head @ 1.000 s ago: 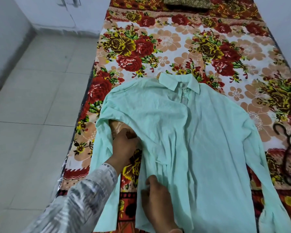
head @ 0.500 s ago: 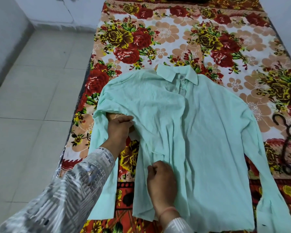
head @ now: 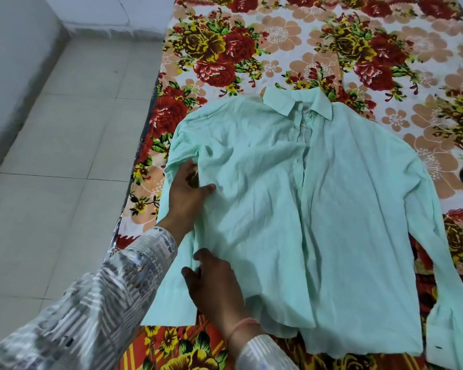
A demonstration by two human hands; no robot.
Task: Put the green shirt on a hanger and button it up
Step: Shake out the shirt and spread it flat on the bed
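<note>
Floral bedsheet (head: 278,49), green shirt (head: 332,209) — left grip (head: 185,193) pinching it, right grip (head: 217,284) splayed atop.

Bed (head: 292,44) with floral sheet, red and yellow roses, fills right of frame. Pale tiled floor (head: 64,156) on left. Grey wall (head: 16,62) at upper left. Soft, even light.

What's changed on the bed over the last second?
The front panel of the shirt was drawn toward the bed edge, covering the patch of bedsheet that showed beside the sleeve. The right hand released its grip on the fabric and now rests on it, fingers spread. The left hand stays by the armhole. Hanger unmoved, at the right edge.
</note>
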